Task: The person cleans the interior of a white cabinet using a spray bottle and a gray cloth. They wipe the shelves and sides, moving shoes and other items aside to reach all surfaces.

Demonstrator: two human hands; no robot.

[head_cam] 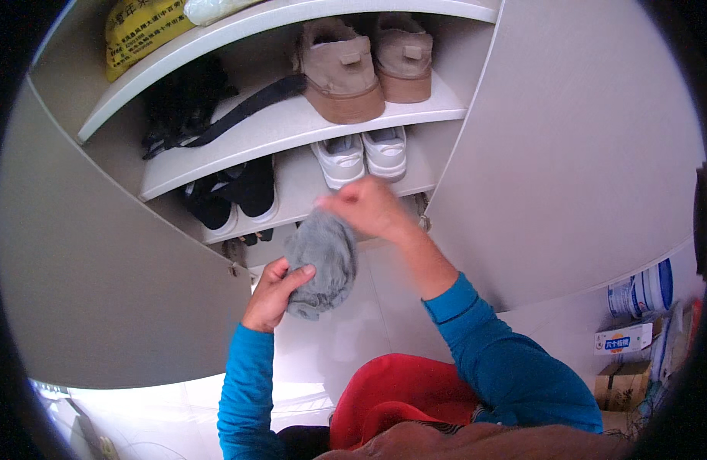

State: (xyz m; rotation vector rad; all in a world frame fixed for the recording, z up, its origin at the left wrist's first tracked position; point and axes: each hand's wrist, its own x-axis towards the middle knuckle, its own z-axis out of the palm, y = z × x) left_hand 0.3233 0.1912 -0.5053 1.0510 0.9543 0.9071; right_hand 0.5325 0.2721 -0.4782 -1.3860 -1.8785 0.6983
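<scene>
My left hand (277,293) grips a wad of grey, soft-looking cloth (321,261), with the thumb laid across its front. Just above the cloth's upper edge is my right hand (369,208), blurred, its fingers curled. Whether those fingertips pinch the cloth cannot be made out. Behind my right hand, a pair of white sneakers (362,155) stands on a lower shelf, heels outward. Black shoes with white soles (232,195) sit on that same shelf, to the left.
Open cabinet doors flank me, one left (123,276) and one right (577,155). The shelf above holds beige shoes (342,75) and a black strap (250,109). A yellow bag (146,34) lies higher. Boxes (623,382) and a tub (640,287) stand at right.
</scene>
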